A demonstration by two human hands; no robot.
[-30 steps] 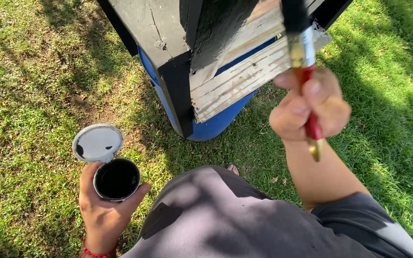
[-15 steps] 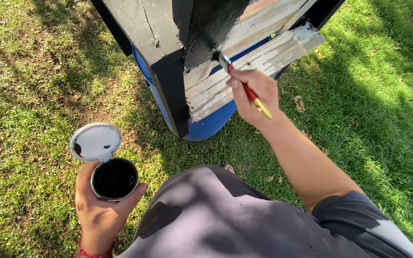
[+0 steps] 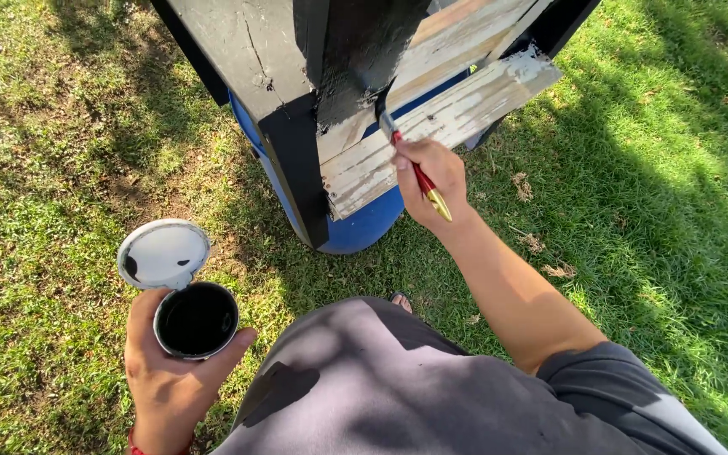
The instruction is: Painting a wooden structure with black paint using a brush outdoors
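— Two hands at work, one thing in each?
— Yes. The right hand (image 3: 431, 179), at about one o'clock from the body, is closed around a red-handled paintbrush (image 3: 413, 166) whose bristles touch the wooden boards (image 3: 431, 126), right at the edge of the black paint.
— And at seven o'clock?
— The left hand (image 3: 166, 379) is wrapped around one small can of black paint (image 3: 198, 320); its round white lid (image 3: 163, 254) stands flipped open at eleven o'clock of the can.
— Anything in the way?
— One black post (image 3: 297, 168) stands in front of a blue barrel (image 3: 364, 223). Grass (image 3: 61, 143) lies all around.
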